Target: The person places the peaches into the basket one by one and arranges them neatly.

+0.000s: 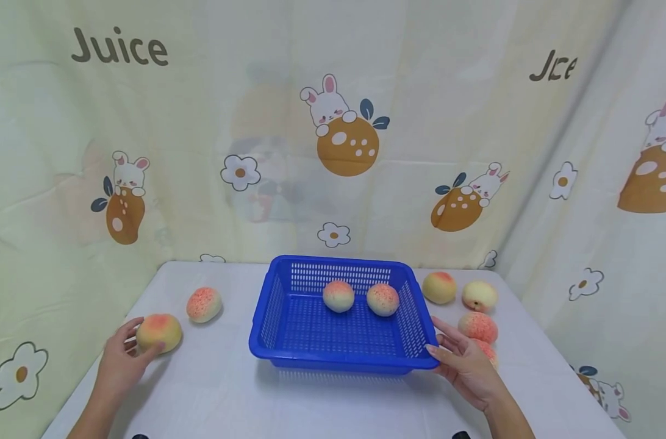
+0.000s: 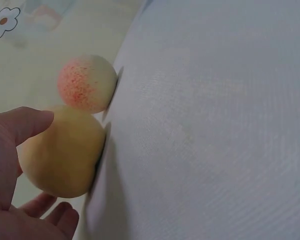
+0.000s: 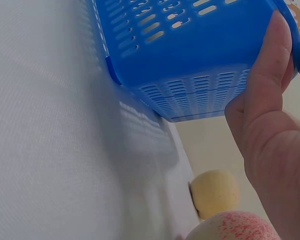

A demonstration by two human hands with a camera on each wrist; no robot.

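Note:
My left hand (image 1: 125, 360) is around a yellow peach (image 1: 159, 333) with a red blush, at the table's left side. In the left wrist view the thumb lies on that peach (image 2: 65, 152), and the fingers curl at its other side. Just beyond is a speckled pink-and-white peach (image 1: 204, 305). My right hand (image 1: 467, 363) grips the right front corner of a blue plastic basket (image 1: 344, 360), thumb on the rim (image 3: 290, 45). Inside the basket lie two pink-and-white peaches, the left peach (image 1: 338, 297) and the right peach (image 1: 383, 300).
Right of the basket stand a yellow peach (image 1: 440, 288), a pale peach (image 1: 479, 296) and a pink speckled peach (image 1: 478, 328). Another pink peach (image 1: 488, 352) is partly hidden by my right hand. A printed curtain (image 1: 278, 122) hangs behind the white table (image 1: 218, 384).

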